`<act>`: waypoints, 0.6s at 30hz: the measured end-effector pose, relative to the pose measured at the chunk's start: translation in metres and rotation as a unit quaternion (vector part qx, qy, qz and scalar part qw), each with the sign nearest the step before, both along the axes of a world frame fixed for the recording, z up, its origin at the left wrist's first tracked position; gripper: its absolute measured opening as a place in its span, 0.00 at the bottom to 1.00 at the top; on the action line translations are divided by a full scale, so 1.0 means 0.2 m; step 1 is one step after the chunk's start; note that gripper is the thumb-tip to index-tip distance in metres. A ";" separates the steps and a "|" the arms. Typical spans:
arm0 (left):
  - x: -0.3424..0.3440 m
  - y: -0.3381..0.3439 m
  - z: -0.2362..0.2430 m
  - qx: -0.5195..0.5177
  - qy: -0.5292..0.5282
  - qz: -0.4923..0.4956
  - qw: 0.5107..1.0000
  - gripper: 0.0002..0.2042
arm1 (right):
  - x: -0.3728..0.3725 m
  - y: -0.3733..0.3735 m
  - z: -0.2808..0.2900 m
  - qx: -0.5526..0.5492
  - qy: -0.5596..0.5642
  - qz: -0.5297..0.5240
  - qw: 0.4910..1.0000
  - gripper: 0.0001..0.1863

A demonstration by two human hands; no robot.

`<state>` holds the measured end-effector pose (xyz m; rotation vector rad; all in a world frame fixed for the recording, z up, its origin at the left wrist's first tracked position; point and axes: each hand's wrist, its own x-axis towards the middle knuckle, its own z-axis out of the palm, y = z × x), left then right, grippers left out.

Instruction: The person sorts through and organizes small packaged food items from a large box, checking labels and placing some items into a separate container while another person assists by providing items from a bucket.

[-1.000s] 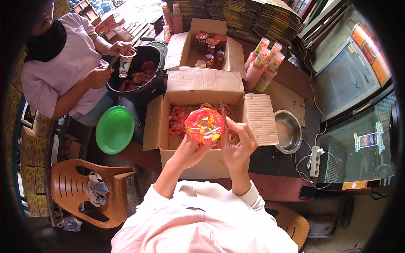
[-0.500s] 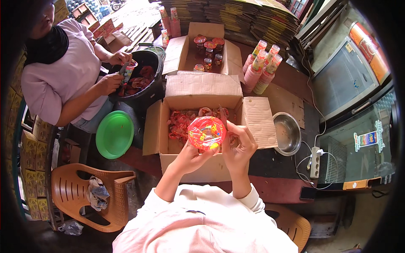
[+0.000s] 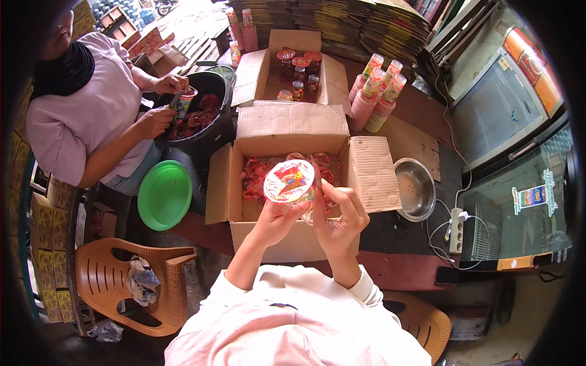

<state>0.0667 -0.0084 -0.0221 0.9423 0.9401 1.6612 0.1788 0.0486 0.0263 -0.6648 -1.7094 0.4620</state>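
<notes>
— What's being held there?

— A clear plastic cup with a red printed lid [image 3: 289,181], raised over the open cardboard box [image 3: 287,238] of like cups. The left hand [image 3: 276,221] is cradling it from below, fingers curled around it; the right hand [image 3: 339,219] is pinching the lid's rim.

— Any advice?

— I'd be keeping it level and working around the rim evenly, over the box.
</notes>
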 end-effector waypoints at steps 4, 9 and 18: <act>-0.01 0.00 0.00 0.044 0.157 0.018 0.986 0.16 | -0.01 0.00 -0.03 -0.005 0.002 -0.019 1.000 0.12; -0.01 -0.01 -0.01 0.049 0.217 0.042 0.974 0.15 | -0.01 0.01 -0.02 -0.006 -0.001 -0.014 1.000 0.12; -0.03 -0.02 0.01 -0.010 0.178 0.025 0.984 0.14 | 0.00 0.02 -0.02 -0.027 -0.004 0.013 1.000 0.13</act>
